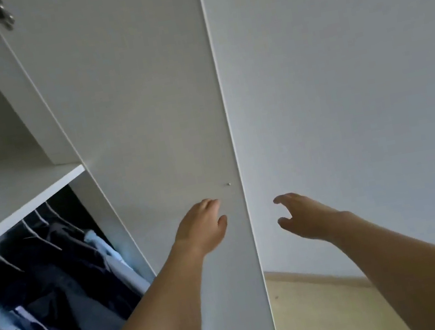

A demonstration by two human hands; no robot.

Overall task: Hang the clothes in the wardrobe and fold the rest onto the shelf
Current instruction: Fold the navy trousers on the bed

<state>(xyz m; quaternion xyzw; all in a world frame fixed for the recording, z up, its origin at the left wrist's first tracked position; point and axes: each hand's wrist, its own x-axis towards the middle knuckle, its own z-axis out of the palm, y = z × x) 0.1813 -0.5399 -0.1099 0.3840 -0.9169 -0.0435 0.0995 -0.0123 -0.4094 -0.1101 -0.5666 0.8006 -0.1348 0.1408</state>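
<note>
- Clothes (45,294) hang on the rail inside the wardrobe; its shelf (13,193) shows nothing folded.
- Left hand (202,229) rests flat on the door (143,105); right hand (299,216) is loose and holds nothing.

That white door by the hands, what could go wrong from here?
The left hand lies on the open door while the right hand hovers just past its edge; if the door swings, those fingers could get knocked or pinched. The clothes hang packed close to the door side, so a sleeve might catch when it closes.
</note>
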